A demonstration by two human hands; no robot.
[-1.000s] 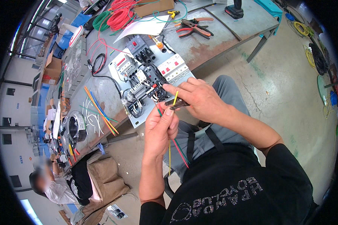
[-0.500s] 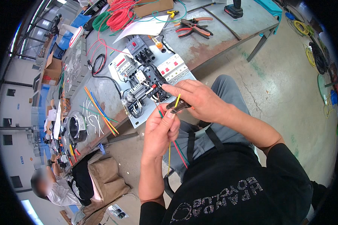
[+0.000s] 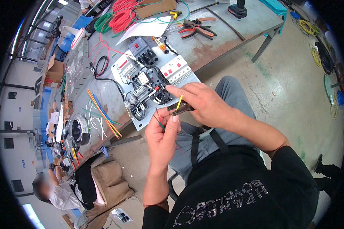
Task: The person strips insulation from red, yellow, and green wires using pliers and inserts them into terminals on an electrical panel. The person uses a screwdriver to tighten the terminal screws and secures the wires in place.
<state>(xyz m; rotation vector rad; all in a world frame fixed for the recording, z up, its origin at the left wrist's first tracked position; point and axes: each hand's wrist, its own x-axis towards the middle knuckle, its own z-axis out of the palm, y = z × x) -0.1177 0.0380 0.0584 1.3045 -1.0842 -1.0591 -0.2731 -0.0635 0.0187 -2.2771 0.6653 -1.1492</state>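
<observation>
My right hand (image 3: 210,101) is closed around a dark hand tool (image 3: 184,109) that looks like small cutting pliers. A short yellow piece of wire or tubing (image 3: 180,101) sticks up beside its jaws. Close by on the left, my left hand (image 3: 160,141) pinches thin red and green wires (image 3: 161,124) between thumb and fingers. Both hands hover over the near edge of a grey mounting plate (image 3: 145,121). The plate bears black contactor-like parts (image 3: 155,80), terminal blocks, and white breakers with red switches (image 3: 176,70).
The plate lies on a metal workbench (image 3: 221,42). Pliers (image 3: 197,28), a cordless tool (image 3: 237,9), red wire coils (image 3: 123,19) and white paper (image 3: 145,28) occupy its far side. Cut coloured wires (image 3: 105,116) and a black coil (image 3: 79,130) lie left. Another person (image 3: 63,192) sits lower left.
My left hand has shifted slightly down and left, away from the plate. The long yellow and red-green lengths below it no longer hang plainly in view. Someone's dark-clad legs appear at the right edge.
</observation>
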